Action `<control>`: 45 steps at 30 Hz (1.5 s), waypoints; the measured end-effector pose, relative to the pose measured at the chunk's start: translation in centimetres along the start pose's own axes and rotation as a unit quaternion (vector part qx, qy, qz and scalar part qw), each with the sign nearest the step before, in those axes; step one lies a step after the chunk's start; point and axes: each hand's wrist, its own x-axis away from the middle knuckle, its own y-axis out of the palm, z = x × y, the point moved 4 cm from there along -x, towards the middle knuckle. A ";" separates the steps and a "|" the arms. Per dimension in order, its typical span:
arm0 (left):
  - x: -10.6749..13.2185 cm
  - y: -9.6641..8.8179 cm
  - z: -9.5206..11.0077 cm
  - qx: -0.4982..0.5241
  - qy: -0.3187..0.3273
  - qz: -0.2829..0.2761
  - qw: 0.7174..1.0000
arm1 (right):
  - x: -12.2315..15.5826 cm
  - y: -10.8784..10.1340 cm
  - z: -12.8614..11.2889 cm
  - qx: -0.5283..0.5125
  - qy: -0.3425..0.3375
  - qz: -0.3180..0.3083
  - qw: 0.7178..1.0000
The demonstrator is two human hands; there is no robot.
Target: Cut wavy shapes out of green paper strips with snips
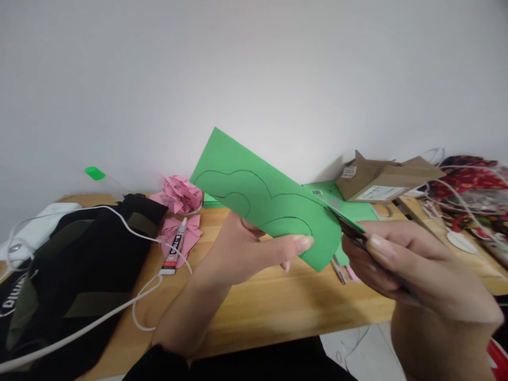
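A sheet of green paper [254, 180] with curved, cloud-like pencil lines is held up above the table. My left hand [248, 248] grips its lower edge, thumb on the front and the other fingers behind. In my right hand [408, 259] is a pair of dark scissors [351, 228], their blades at the right side of the sheet. A cut runs in there, and a strip of green paper stands apart along the blades. My fingers hide most of the scissor handles.
On the wooden table [278, 301] lie a glue tube [174, 248], pink folded paper [180, 194] and a black bag [79, 275] at left. White cables [99, 317] cross the left side. An opened cardboard box [384, 177] sits at the back right, near patterned red cloth [472, 185].
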 end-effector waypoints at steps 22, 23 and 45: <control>8.0 0.3 -1.8 -0.005 -0.207 -0.063 0.976 | -1.6 5.6 3.4 -0.063 -0.085 0.002 0.994; 8.3 0.5 -1.7 0.002 -0.208 -0.071 0.976 | -1.6 6.4 3.5 -0.058 -0.077 -0.023 0.995; 10.3 -1.8 -3.8 -0.017 -0.154 0.281 0.947 | -0.7 5.5 5.2 -0.075 -0.104 0.150 0.980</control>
